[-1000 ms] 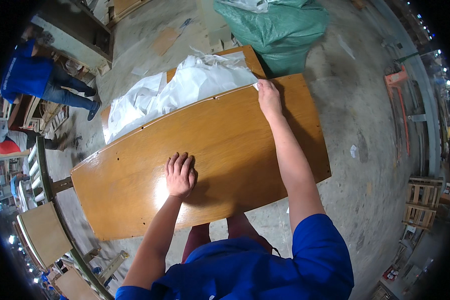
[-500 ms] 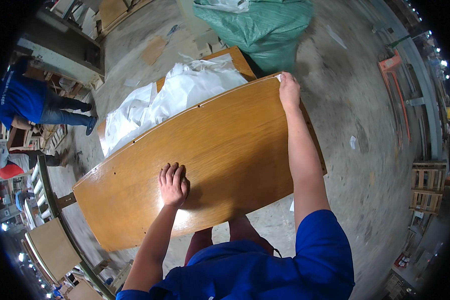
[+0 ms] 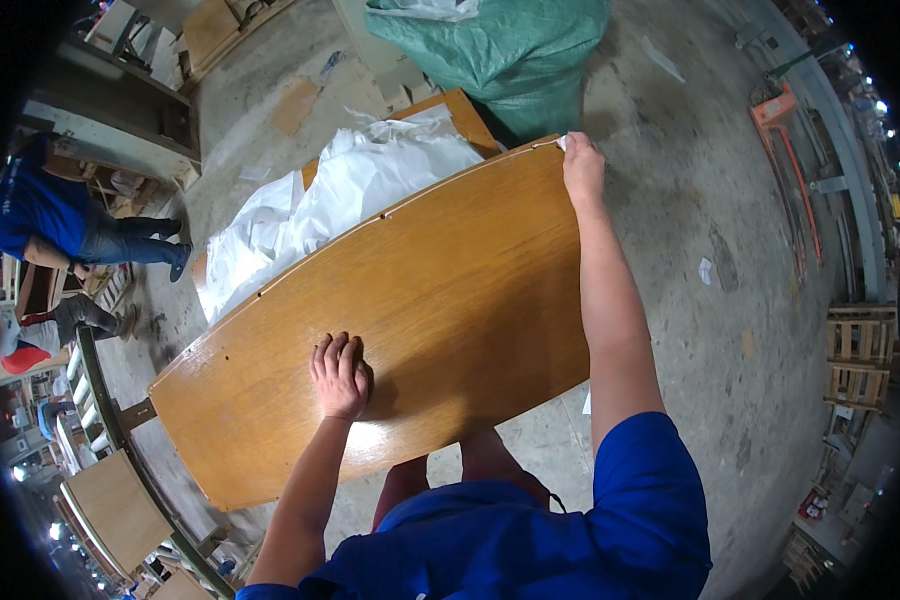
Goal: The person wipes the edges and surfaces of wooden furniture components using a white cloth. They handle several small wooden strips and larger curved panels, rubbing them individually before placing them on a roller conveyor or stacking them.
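A large varnished wooden panel (image 3: pixel 470 270) lies in front of me, its far long edge curved and dotted with small dark holes. My left hand (image 3: pixel 339 376) rests on its glossy face, left of the middle, fingers stretched and slightly bent, holding nothing. At the far right corner, my right hand (image 3: pixel 583 170) is closed on a small white wad (image 3: pixel 563 142), cloth or paper, pressed to the edge. Its fingertips are partly hidden. Crumpled white wrapping sheet (image 3: pixel 360 180) lies just past the far edge, over another brown wooden piece (image 3: pixel 468 118).
A big green woven sack (image 3: pixel 515 60) stands beyond the panel. A roller conveyor (image 3: pixel 95 400) and a person in blue (image 3: pixel 55 215) are at the left. Wooden pallets (image 3: pixel 858 360) and an orange pallet jack (image 3: pixel 785 150) stand at the right.
My right hand stays at the far right corner with the white wad, shifting only slightly. The left hand keeps its place on the panel. The whole view has tilted a little.
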Available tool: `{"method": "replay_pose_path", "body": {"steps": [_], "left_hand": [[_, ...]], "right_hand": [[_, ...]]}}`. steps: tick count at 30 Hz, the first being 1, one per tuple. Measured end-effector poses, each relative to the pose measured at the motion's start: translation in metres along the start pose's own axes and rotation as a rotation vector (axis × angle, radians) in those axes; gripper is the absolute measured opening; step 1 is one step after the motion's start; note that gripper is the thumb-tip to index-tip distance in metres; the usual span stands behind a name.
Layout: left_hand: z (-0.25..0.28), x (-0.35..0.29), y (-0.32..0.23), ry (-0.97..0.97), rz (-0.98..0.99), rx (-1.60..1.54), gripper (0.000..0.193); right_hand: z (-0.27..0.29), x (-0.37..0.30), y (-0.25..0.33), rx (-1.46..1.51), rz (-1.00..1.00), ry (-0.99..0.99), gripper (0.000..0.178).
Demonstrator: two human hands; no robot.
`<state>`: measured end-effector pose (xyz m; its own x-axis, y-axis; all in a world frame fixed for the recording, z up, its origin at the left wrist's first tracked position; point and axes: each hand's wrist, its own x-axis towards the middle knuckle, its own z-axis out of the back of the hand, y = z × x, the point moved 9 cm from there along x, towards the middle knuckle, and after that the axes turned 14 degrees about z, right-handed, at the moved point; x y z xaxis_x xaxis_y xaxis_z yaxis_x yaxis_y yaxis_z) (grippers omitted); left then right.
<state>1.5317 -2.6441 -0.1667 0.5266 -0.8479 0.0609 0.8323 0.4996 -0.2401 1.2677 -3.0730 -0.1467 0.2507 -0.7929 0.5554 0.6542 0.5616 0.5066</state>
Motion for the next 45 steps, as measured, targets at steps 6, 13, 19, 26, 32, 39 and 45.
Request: {"method": "replay_pose_path", "body": {"steps": [6,13,19,26,32,39,45], "left_hand": [[-0.002,-0.001,0.002,0.021,0.0,0.018,0.038],[-0.002,-0.003,0.001,0.037,0.008,0.029,0.042],[-0.004,-0.002,0.001,0.031,-0.01,0.041,0.039],[-0.008,-0.004,0.005,0.013,-0.018,0.048,0.04],[-0.008,-0.005,0.004,0.021,-0.001,0.044,0.041],[-0.009,-0.007,0.006,0.018,0.001,0.041,0.04],[-0.009,-0.008,0.004,0.014,-0.004,0.034,0.041]], "right_hand": [[-0.004,-0.003,-0.013,-0.05,-0.084,0.08,0.022],[-0.002,-0.007,-0.006,-0.038,-0.022,0.057,0.021],[0.003,-0.007,-0.009,-0.049,0.007,0.07,0.02],[0.025,-0.025,-0.008,-0.014,0.05,0.091,0.017],[0.042,-0.053,-0.025,0.069,-0.104,0.18,0.016],[0.076,-0.092,-0.037,-0.001,-0.171,0.281,0.019],[0.101,-0.122,-0.038,-0.018,-0.221,0.325,0.022]]}}
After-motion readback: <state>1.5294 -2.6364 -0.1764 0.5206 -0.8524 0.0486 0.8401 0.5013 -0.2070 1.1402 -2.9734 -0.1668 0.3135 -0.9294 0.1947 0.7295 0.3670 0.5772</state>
